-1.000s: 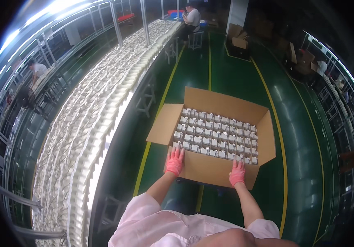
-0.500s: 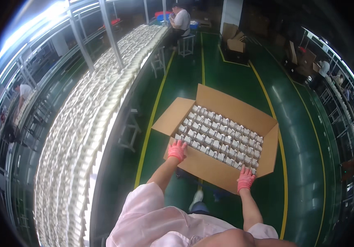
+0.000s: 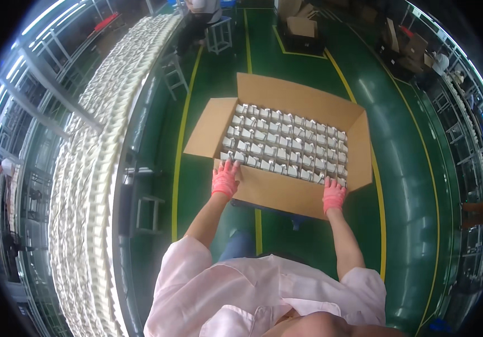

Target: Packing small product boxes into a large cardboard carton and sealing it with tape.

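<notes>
A large brown cardboard box (image 3: 278,182) stands before me with its flaps spread outward. Inside, rows of small white box-shaped parts (image 3: 278,139) sit between thin dividers. My left hand (image 3: 225,178), in a pink glove, has its fingers hooked over the near rim by the left corner. At the near right corner my right hand (image 3: 334,194), in a matching glove, holds the same rim. Both arms reach forward, and the thumbs' grip on the outer side is partly hidden. Something blue with a caster (image 3: 296,223) shows under the box.
Along my left runs a long bench (image 3: 92,168) packed with white parts, with stools (image 3: 150,214) beside it. A seated person (image 3: 203,17) is at its far end. Yellow lines (image 3: 183,151) mark the green floor. Open cartons (image 3: 302,28) stand ahead; another work line (image 3: 466,112) runs right.
The box and both hands sit higher in the picture, and the view has tilted downward. The bench and seated person have shifted up and left. Both hands stay on the rim.
</notes>
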`<action>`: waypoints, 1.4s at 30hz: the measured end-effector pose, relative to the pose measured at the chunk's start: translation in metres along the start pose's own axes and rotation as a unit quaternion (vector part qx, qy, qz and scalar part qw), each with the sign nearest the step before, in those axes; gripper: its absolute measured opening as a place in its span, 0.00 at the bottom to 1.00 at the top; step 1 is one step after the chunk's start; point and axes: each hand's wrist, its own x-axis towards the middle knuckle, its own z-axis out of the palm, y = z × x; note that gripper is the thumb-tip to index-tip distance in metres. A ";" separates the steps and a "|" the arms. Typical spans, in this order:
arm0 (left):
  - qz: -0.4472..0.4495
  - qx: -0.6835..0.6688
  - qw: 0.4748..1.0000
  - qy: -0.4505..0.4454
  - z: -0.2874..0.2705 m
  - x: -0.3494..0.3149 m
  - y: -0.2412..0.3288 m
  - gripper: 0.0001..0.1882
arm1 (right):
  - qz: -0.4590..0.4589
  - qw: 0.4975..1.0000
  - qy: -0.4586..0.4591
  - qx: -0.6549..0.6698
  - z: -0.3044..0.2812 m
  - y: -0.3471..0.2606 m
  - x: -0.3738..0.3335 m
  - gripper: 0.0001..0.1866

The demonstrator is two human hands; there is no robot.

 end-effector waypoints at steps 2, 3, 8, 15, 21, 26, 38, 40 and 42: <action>-0.018 0.000 1.000 -0.015 -0.001 -0.001 -0.005 0.42 | 0.017 1.000 0.023 0.011 -0.012 -0.004 0.000 0.23; -0.014 0.003 1.000 -0.022 -0.003 0.005 -0.006 0.42 | 0.033 0.998 0.053 0.020 -0.019 -0.006 0.002 0.24; 0.027 0.017 0.999 0.006 -0.026 0.038 0.007 0.43 | 0.033 0.983 -0.038 0.176 -0.029 -0.004 -0.020 0.41; -0.015 -0.051 0.997 -0.052 -0.054 0.047 0.011 0.42 | -0.020 0.957 -0.163 0.238 -0.052 0.014 -0.020 0.47; -0.020 -0.081 0.992 0.096 -0.020 0.043 -0.008 0.41 | -0.072 0.972 -0.058 0.214 -0.045 0.008 -0.040 0.46; -0.038 -0.113 0.991 0.068 0.015 0.047 -0.006 0.42 | -0.088 0.955 -0.175 0.223 -0.076 0.022 -0.034 0.43; -0.010 -0.137 0.990 0.021 -0.016 0.072 0.016 0.48 | -0.018 0.994 0.013 0.105 -0.043 0.048 0.048 0.38; 0.009 -0.139 0.990 -0.026 -0.018 0.080 0.013 0.48 | -0.014 0.994 -0.028 0.105 -0.031 0.041 0.065 0.38; 0.000 -0.142 0.990 -0.023 -0.015 0.091 0.011 0.49 | -0.017 0.991 -0.082 0.104 -0.031 0.036 0.080 0.36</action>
